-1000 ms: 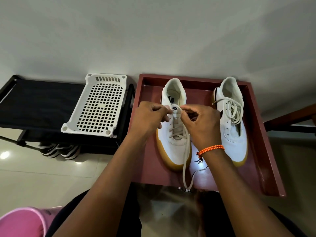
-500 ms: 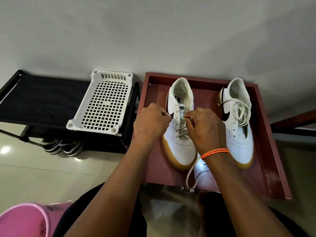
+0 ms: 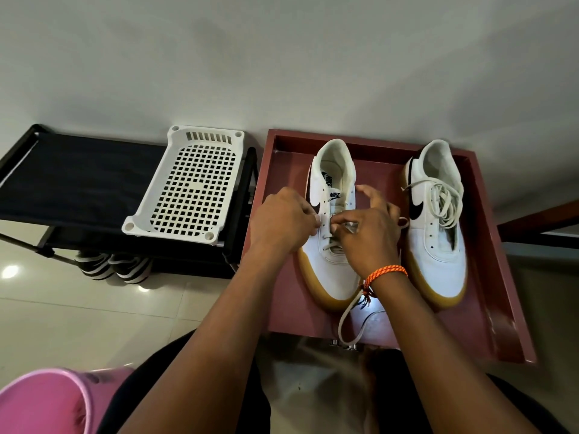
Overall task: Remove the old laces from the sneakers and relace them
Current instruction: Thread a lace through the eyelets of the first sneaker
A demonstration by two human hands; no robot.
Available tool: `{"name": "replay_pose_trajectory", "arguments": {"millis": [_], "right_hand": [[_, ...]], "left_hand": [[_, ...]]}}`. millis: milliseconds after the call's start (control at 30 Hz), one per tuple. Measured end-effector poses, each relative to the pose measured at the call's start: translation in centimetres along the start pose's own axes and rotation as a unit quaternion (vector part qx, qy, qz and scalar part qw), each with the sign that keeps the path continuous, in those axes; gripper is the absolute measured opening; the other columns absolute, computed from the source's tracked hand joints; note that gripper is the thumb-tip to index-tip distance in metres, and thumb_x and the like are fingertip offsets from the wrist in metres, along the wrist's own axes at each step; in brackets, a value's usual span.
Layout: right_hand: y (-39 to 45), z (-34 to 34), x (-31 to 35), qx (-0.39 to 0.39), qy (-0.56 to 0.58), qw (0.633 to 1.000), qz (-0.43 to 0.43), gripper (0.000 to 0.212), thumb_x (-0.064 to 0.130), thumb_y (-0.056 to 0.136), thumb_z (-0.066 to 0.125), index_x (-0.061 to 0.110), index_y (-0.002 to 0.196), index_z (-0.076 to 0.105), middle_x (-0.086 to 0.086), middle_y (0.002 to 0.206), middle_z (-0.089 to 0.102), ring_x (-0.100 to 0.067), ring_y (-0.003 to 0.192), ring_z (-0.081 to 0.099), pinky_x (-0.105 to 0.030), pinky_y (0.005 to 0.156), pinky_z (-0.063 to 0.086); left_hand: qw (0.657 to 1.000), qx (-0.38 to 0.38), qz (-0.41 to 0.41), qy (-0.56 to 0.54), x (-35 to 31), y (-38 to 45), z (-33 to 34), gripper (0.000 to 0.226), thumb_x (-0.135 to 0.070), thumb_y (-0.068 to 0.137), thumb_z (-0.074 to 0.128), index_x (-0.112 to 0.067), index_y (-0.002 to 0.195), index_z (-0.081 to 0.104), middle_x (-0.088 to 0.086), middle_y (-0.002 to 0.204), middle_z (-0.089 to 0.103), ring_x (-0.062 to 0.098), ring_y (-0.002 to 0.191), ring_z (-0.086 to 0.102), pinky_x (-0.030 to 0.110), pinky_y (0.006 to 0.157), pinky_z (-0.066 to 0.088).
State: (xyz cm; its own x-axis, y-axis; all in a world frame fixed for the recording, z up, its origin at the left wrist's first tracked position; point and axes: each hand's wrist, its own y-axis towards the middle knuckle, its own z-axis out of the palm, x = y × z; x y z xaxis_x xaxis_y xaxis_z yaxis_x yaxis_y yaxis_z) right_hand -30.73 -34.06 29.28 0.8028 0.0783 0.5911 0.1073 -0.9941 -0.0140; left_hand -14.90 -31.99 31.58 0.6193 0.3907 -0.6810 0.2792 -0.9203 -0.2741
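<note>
Both forearms reach forward over the dark red tray-like surface, and the 2 hands meet over the left sneaker. The left hand is curled with its knuckles up, fingertips pinched against the sneaker's left eyelet row. The right hand, with an orange cord bracelet on its wrist, bends inward, thumb and forefinger closed on the lace at the mid eyelets while the other fingers spread past the tongue. Both hands look clamped on the lace, though the contact itself is partly hidden.

A loose loop of that lace trails off the toe and over the surface's near edge. The right sneaker stands just beside, apart from the hands, its own lace bunched loosely on top. To the left, a white perforated basket lies on a black rack, with striped shoes on the floor beneath. A pink object sits at the lower left.
</note>
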Motion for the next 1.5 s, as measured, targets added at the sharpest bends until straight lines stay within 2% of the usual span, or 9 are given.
{"name": "replay_pose_trajectory", "arguments": {"millis": [367,733,900,1033,1133,1267,1300,1400,1500], "right_hand": [[-0.8,-0.4,0.2,0.006,-0.172,0.982,-0.082,0.015,0.031,0.094,0.067,0.026,0.105,0.076,-0.005,0.161,0.038,-0.032,0.142,0.036,-0.052,0.105,0.039],[-0.6,-0.2,0.0,0.035,-0.127,0.987,-0.095,0.02,0.026,0.092,0.071,0.014,0.108,0.073,-0.013,0.16,0.036,-0.035,0.143,0.042,-0.05,0.104,0.049],[-0.7,-1.1,0.1,0.04,-0.129,0.987,-0.083,0.022,0.025,0.087,0.073,0.013,0.106,0.073,-0.009,0.16,0.034,-0.033,0.136,0.05,-0.041,0.086,0.055],[-0.7,-1.4,0.2,0.047,-0.109,0.991,-0.069,0.01,0.023,0.089,0.07,0.015,0.096,0.071,-0.005,0.159,0.034,-0.032,0.131,0.054,-0.034,0.076,0.048],[-0.5,-1.5,0.1,0.058,-0.064,0.995,-0.043,0.006,0.022,0.087,0.072,0.016,0.088,0.071,-0.003,0.158,0.035,-0.035,0.111,0.065,-0.039,0.076,0.055],[-0.2,-1.9,-0.4,0.073,-0.025,0.996,-0.037,0.004,0.022,0.085,0.073,0.018,0.087,0.071,0.001,0.158,0.035,-0.03,0.102,0.068,-0.043,0.079,0.057],[-0.2,-2.0,-0.5,0.076,-0.017,0.996,-0.039,0.004,0.022,0.086,0.074,0.018,0.087,0.071,0.002,0.158,0.036,-0.028,0.102,0.068,-0.042,0.081,0.057],[0.0,-2.2,-1.0,0.08,0.0,0.996,-0.047,0.005,0.023,0.086,0.074,0.022,0.083,0.07,0.006,0.151,0.041,-0.023,0.099,0.067,-0.039,0.078,0.056],[0.3,-2.2,-1.4,0.081,0.008,0.995,-0.054,0.006,0.023,0.087,0.074,0.025,0.082,0.071,0.005,0.151,0.043,-0.023,0.102,0.067,-0.042,0.082,0.057]], "left_hand": [[1.0,0.015,-0.013,-0.006,0.0,-0.1,-0.1,0.015,-0.025,0.096,0.074,-0.024,0.082,0.08,-0.009,0.075,0.079,0.009,0.067,0.074,0.038,0.077,0.065],[0.998,-0.01,0.049,0.049,0.4,0.2,0.9,0.015,-0.032,0.09,0.08,-0.026,0.076,0.078,-0.012,0.072,0.074,0.012,0.073,0.073,0.038,0.07,0.063],[0.985,0.054,0.021,-0.159,0.3,0.2,0.1,0.018,-0.014,0.101,0.071,-0.011,0.084,0.078,0.003,0.081,0.08,0.012,0.072,0.075,0.029,0.066,0.057],[0.917,0.117,0.004,-0.381,-0.7,-0.2,-1.7,0.014,-0.009,0.106,0.061,-0.005,0.097,0.071,0.013,0.112,0.081,0.019,0.1,0.078,0.032,0.089,0.061],[0.794,0.183,-0.006,-0.579,-1.0,-0.7,-2.6,0.012,-0.012,0.107,0.055,-0.009,0.101,0.065,0.014,0.129,0.075,0.032,0.122,0.072,0.046,0.11,0.055],[0.662,0.167,-0.017,-0.73,-0.9,-0.4,-4.0,0.015,-0.018,0.109,0.052,-0.018,0.101,0.065,-0.002,0.1,0.078,0.011,0.082,0.074,0.032,0.082,0.064],[0.699,0.155,-0.02,-0.698,-0.9,-0.3,-4.2,0.015,-0.02,0.109,0.053,-0.02,0.1,0.065,-0.005,0.094,0.076,0.007,0.069,0.066,0.025,0.067,0.059],[0.936,0.06,0.009,-0.346,-0.3,0.1,-3.2,0.016,-0.021,0.107,0.056,-0.017,0.098,0.069,0.001,0.088,0.077,0.009,0.056,0.056,0.021,0.051,0.04],[0.996,0.061,0.065,0.021,0.5,0.1,-0.2,0.039,-0.057,0.101,0.058,-0.025,0.084,0.074,-0.007,0.084,0.076,0.012,0.077,0.07,0.031,0.069,0.054]]}}
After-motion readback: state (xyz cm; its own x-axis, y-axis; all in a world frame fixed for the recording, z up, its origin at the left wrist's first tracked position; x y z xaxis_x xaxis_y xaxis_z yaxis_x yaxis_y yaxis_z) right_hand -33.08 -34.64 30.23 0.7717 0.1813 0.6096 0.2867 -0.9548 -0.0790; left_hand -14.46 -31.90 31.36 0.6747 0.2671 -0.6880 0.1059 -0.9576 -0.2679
